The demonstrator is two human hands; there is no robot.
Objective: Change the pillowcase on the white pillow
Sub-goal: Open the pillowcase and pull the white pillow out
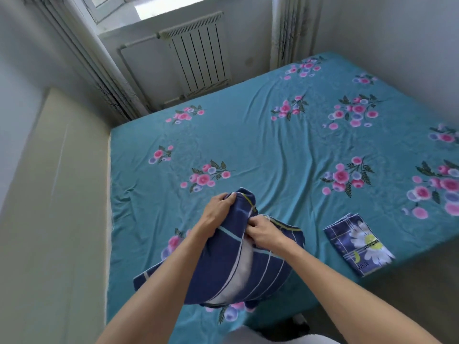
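The white pillow is held up just above the near edge of the bed, and it is mostly inside a dark blue striped pillowcase; only a long pale strip of the pillow shows through the open seam that runs down the middle. The left hand has its grip closed on the bunched top corner of the pillowcase, while the right hand pinches the cloth at the edge of the opening, fingers curled shut on it. A folded pillowcase with a daisy print lies flat on the bed to the right, well apart from the hands and untouched. Judging from this, the job is at an early stage (the folded one looks like the fresh cover, though that is a guess): the blue striped case has yet to come off, the pillow has to be freed, and the folded case then opened and drawn over it.
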